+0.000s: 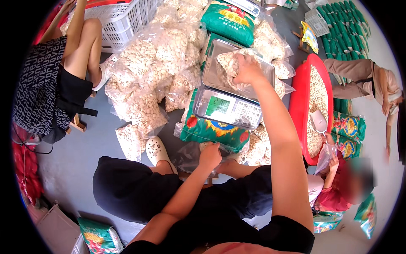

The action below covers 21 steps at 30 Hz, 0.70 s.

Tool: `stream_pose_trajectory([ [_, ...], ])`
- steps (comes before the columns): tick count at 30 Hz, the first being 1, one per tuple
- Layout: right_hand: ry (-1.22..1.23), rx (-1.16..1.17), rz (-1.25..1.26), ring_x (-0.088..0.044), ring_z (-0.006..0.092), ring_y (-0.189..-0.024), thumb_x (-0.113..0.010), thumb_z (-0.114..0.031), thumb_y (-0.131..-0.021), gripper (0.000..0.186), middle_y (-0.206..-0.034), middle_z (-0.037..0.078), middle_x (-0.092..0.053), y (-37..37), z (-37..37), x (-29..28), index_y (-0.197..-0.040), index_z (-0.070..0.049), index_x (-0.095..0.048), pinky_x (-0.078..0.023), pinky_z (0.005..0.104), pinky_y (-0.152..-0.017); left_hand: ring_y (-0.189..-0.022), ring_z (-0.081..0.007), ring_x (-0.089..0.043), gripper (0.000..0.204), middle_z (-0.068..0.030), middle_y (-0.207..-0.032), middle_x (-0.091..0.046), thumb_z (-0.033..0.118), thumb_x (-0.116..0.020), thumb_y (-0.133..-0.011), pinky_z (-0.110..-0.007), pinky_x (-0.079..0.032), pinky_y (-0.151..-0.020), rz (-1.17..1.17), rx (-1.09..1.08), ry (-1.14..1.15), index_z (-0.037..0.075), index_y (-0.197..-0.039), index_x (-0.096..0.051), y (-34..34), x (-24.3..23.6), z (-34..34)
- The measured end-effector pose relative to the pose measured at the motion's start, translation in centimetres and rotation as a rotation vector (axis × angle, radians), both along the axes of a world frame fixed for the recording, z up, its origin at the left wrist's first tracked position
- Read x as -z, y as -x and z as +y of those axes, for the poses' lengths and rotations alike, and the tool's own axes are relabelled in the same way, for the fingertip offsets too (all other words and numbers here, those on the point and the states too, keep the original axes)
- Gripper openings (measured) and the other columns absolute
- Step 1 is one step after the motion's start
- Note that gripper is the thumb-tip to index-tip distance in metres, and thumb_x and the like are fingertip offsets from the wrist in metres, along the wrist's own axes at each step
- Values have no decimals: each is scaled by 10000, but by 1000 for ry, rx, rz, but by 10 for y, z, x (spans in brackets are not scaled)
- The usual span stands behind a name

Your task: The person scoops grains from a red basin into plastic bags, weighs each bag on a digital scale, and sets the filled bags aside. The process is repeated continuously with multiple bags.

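A digital scale (228, 108) with a steel tray and a lit green display rests on a green printed sack (215, 134). On its tray sits a clear bag of pale, flat seed-like pieces (227, 63). My right hand (248, 71) reaches over from the right, its fingers closed on the top of that bag. Low in front of the sack, my left hand (210, 156) is curled into a fist beside my knee. It grips thin clear plastic, a bag (186, 155) that spreads out to its left; its fingertips are partly hidden.
Filled clear bags (148, 55) are heaped left of the scale. A white crate (127, 25) stands behind them, near a seated person (50, 76). To the right, a red tub (298, 114) holds loose pieces; another person's hand (327, 139) holds a scoop (318, 122) there. Someone else stands beyond.
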State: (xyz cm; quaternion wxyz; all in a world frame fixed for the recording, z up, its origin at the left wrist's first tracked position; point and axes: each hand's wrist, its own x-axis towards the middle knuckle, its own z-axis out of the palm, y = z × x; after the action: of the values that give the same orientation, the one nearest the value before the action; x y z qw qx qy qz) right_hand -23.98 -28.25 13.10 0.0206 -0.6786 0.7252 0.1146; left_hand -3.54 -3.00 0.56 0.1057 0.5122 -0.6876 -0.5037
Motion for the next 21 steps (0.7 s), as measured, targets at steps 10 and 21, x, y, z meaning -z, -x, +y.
stream_pose_trajectory([
  [10, -89, -50, -21, -562, 306, -1115, -643, -120, -752, 526, -1214, 139, -557, 25, -16, 3, -1249, -256, -537, -493, 416, -876, -935, -338, -601, 326, -165, -1059, -570, 126, -530, -828, -438, -504, -784, -31, 58, -17, 36, -1132, -604, -3, -5, -2],
  [21, 292, 391, -731, -648, 259, -760, -774, -297, -641, 361, -787, 121, -658, 53, -4, 2, -920, -114, -636, -516, 338, -753, -918, -352, -603, 295, -169, -998, -585, 135, -524, -833, -447, -501, -777, -37, 55, 78, 46, -1099, -617, -1, 3, 6],
])
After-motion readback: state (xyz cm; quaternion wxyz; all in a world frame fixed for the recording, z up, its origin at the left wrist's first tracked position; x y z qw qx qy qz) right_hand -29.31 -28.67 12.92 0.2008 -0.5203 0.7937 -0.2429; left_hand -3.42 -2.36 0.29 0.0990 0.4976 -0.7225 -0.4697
